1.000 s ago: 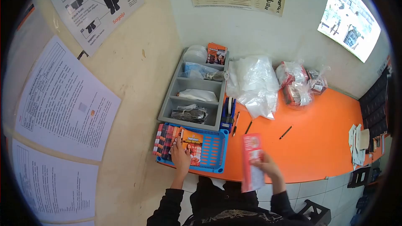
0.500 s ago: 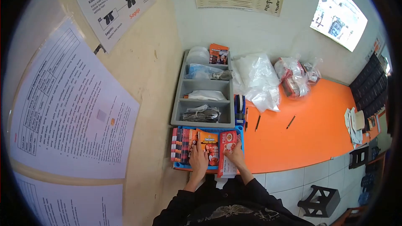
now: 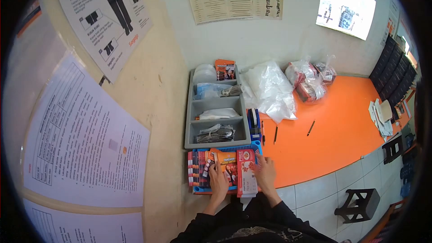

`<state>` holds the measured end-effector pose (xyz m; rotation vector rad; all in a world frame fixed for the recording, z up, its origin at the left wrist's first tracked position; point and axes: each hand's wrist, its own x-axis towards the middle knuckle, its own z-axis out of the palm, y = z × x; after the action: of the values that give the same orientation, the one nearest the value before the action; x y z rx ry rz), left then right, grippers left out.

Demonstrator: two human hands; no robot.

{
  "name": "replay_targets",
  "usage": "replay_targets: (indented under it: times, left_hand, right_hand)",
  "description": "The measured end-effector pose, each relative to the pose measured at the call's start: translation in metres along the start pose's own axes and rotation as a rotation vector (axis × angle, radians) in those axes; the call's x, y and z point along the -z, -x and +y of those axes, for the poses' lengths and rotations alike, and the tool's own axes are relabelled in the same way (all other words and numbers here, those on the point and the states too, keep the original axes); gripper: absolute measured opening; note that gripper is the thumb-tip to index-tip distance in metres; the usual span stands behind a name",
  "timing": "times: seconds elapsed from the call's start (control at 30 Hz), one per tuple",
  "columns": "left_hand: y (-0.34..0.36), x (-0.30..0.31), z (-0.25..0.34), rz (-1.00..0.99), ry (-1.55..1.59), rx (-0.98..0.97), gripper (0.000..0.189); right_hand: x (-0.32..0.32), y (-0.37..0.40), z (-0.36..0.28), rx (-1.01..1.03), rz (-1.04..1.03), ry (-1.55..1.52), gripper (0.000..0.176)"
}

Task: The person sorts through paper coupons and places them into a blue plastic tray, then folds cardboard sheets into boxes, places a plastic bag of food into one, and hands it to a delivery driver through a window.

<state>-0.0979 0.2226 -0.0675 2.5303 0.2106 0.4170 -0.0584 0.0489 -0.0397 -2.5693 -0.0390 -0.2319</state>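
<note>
Red leaflets run lengthwise away, right hand nearest, its grip unclear; left hand rests, fingers spread, on orange booklets.

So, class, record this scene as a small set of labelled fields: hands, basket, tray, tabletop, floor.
Left hand: on the orange leaflets
Right hand: at the right edge of the red-and-white leaflet
Basket: blue, under the leaflets
Tray: grey, four compartments
Tabletop: orange; clear plastic bags, pens
Floor: tiled, dark stool
</note>
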Motion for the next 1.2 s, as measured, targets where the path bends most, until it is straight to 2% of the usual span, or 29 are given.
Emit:
replay_targets:
  times: [0.03,0.13,0.17,0.23,0.37,0.4,0.53,0.63,0.73,0.83,1.03,1.2]
  left_hand:
    - [0.002,0.002,0.002,0.022,-0.032,-0.034,0.051]
    - [0.016,0.023,0.004,0.003,0.017,-0.055,0.045]
    - [0.019,0.034,0.004,-0.011,0.030,-0.072,0.044]
    - [0.019,0.060,-0.001,0.079,-0.003,-0.029,0.042]
    - [-0.001,0.049,-0.034,0.284,-0.272,-0.040,0.041]
    - [-0.003,0.045,-0.031,0.206,-0.324,-0.050,0.043]
    - [0.007,0.035,-0.010,-0.059,-0.271,0.119,0.047]
    - [0.011,0.035,-0.004,-0.123,-0.208,0.193,0.050]
    - [0.012,0.040,0.006,0.070,-0.430,0.076,0.052]
    - [0.007,0.032,-0.015,0.087,-0.407,0.088,0.052]
    - [0.003,0.047,-0.002,-0.028,-0.362,0.192,0.044]
    - [0.021,0.041,0.006,-0.074,-0.383,0.095,0.039]
  right_hand:
    - [0.006,0.000,0.010,0.051,0.062,0.036,0.040]
    - [-0.015,0.004,0.072,-0.024,0.003,-0.293,0.036]
    - [-0.013,0.003,0.081,-0.119,-0.069,-0.392,0.037]
    - [-0.008,0.006,0.090,-0.314,-0.229,-0.594,0.039]
    - [-0.023,0.000,0.085,-0.314,-0.199,-0.761,0.038]
    - [-0.034,0.003,0.088,-0.302,-0.182,-0.758,0.037]
    - [-0.049,-0.007,0.089,-0.243,-0.159,-0.776,0.034]
    - [-0.050,-0.003,0.083,-0.229,-0.156,-0.785,0.033]
    - [-0.044,-0.002,0.078,-0.265,-0.191,-0.789,0.032]
    - [-0.046,-0.002,0.078,-0.267,-0.191,-0.798,0.031]
    - [-0.047,-0.002,0.079,-0.284,-0.191,-0.793,0.031]
    - [-0.048,0.000,0.078,-0.288,-0.183,-0.786,0.032]
